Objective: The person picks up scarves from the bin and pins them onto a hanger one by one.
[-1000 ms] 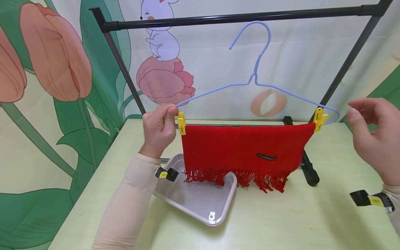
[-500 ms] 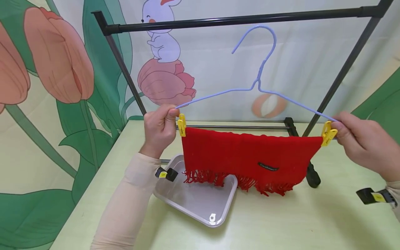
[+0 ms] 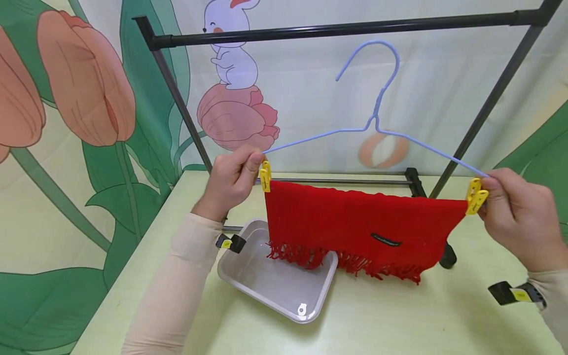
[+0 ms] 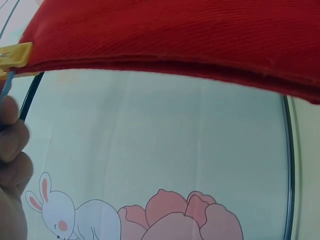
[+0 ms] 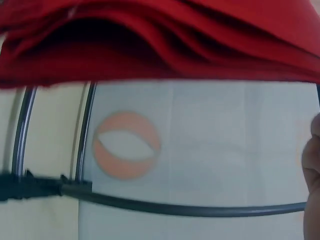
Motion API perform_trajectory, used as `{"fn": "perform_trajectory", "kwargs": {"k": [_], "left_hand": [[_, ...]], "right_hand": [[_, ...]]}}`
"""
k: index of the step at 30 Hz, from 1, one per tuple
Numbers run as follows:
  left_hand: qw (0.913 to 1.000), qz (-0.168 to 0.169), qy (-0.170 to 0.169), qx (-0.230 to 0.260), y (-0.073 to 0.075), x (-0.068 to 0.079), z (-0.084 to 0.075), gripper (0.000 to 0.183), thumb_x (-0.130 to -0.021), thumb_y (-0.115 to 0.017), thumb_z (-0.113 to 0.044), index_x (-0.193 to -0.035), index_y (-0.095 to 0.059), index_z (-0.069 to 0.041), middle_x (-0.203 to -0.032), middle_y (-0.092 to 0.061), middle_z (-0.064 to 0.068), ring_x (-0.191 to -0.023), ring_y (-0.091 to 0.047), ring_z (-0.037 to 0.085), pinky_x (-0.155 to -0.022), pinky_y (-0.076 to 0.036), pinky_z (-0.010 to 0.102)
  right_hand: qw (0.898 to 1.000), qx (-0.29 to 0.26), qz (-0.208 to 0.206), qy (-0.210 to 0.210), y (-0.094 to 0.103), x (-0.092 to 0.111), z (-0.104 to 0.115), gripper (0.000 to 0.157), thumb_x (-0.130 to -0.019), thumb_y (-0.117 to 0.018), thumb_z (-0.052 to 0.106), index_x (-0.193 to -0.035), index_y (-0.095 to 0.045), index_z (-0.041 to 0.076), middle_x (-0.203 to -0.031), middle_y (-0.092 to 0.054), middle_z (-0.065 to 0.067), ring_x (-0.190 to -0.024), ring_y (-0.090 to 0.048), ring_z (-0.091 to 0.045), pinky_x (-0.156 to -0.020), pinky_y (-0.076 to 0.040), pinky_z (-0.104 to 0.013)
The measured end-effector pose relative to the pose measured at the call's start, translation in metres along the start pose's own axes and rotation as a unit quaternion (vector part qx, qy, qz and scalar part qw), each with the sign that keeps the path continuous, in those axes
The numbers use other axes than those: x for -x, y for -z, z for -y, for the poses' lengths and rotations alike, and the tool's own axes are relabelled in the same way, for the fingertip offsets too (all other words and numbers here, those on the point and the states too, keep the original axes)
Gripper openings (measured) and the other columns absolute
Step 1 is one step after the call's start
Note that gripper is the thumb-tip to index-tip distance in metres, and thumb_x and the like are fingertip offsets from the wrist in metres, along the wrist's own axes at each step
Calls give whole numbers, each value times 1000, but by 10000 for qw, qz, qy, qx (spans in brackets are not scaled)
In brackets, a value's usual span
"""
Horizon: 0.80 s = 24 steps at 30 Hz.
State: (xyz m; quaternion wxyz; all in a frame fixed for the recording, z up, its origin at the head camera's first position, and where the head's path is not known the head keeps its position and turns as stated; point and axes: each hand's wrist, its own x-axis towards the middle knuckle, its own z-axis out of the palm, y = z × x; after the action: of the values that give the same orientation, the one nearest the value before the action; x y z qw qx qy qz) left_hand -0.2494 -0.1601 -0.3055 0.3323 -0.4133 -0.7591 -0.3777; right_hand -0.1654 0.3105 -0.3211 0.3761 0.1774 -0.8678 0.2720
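My left hand (image 3: 235, 177) pinches the left end of a thin blue wire hanger (image 3: 326, 133), beside a yellow clothespin (image 3: 265, 176). At the other end my right hand (image 3: 521, 217) grips the hanger's corner, next to a second yellow clothespin (image 3: 476, 197). From the two clips hangs a folded red scarf (image 3: 337, 217) with a fringe and a small dark label. The hanger's hook stands free, below the rack's top bar in the head view. In the left wrist view the scarf (image 4: 175, 35) spans the top, with the left hand's curled fingers (image 4: 12, 145) at the edge.
A black rack (image 3: 284, 33) stands on the pale green table (image 3: 381, 320) behind the hanger. Under the scarf's left part sits a grey plastic tray (image 3: 275, 291). A printed curtain (image 3: 310, 88) with a rabbit and flowers covers the back.
My right hand, earlier apart from the hanger, has closed on its right end. Hanger and scarf have since shifted slightly right, the hanger's right side tilting lower.
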Motion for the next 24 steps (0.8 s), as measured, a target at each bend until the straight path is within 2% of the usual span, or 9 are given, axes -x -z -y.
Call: {"fn": "perform_trajectory", "kwargs": {"k": [3,6,7,11,13,17,20,22,24], "left_hand": [[9979,237,580,144,7,-1,-1,38,-115,-49,-30,-110,-67,3,-74,-63,13,-64,-59,17,-63,-54,19],[9915,247,1270,142,15,-1,0,31,-115,-48,-19,-120,-68,4,-80,-69,15,-68,-63,20,-66,-56,22],[9893,192,1445,65,18,-1,1,27,-115,-49,-15,-121,-68,3,-82,-70,15,-69,-64,21,-67,-56,22],[9758,-351,2105,-472,31,2,19,31,-116,-48,-20,-114,-70,3,-85,-72,16,-71,-66,18,-67,-52,20],[9598,-751,2587,-793,38,5,31,32,-115,-51,-23,-113,-70,2,-90,-73,17,-75,-64,14,-69,-49,21],[9113,-1486,3657,-1172,49,17,60,33,-113,-57,-28,-123,-66,2,-111,-68,19,-93,-59,15,-82,-45,27],[8811,-1692,4272,-1122,56,26,81,43,-110,-62,-33,-140,-58,-2,-134,-60,18,-116,-60,23,-100,-49,32],[8702,-1585,4568,-946,59,30,91,54,-109,-64,-36,-153,-51,-7,-148,-56,15,-132,-60,26,-113,-51,36],[8677,-1402,4701,-806,61,33,98,59,-109,-65,-36,-158,-48,-10,-154,-57,14,-140,-61,28,-118,-51,42]], "right_hand": [[9992,-123,-375,86,-2,1,3,23,-111,-54,4,-97,-65,-12,-84,-47,32,-64,-41,16,-66,-40,0],[9977,-226,-627,117,-2,0,7,28,-112,-54,7,-97,-64,-14,-87,-46,39,-66,-41,18,-68,-39,1],[9973,-244,-686,75,-2,0,8,29,-112,-54,8,-97,-64,-14,-87,-46,41,-67,-41,19,-69,-39,1],[9963,-282,-780,-223,1,-1,15,30,-113,-52,10,-102,-63,-16,-89,-46,43,-69,-40,20,-70,-37,1],[9952,-364,-821,-396,3,-1,17,31,-114,-50,11,-105,-62,-17,-90,-46,42,-70,-40,19,-72,-37,2],[9927,-621,-883,-539,6,-2,18,34,-115,-47,12,-106,-59,-19,-90,-47,38,-69,-41,18,-72,-38,3],[9921,-649,-952,-503,6,-4,16,36,-115,-47,13,-105,-58,-20,-91,-48,37,-68,-42,19,-71,-39,3],[9913,-697,-989,-511,5,-5,15,37,-115,-47,13,-105,-58,-20,-90,-49,37,-67,-43,19,-70,-39,3],[9904,-714,-1034,-581,4,-6,15,36,-115,-47,13,-105,-59,-19,-90,-49,36,-66,-43,18,-69,-40,3]]}}
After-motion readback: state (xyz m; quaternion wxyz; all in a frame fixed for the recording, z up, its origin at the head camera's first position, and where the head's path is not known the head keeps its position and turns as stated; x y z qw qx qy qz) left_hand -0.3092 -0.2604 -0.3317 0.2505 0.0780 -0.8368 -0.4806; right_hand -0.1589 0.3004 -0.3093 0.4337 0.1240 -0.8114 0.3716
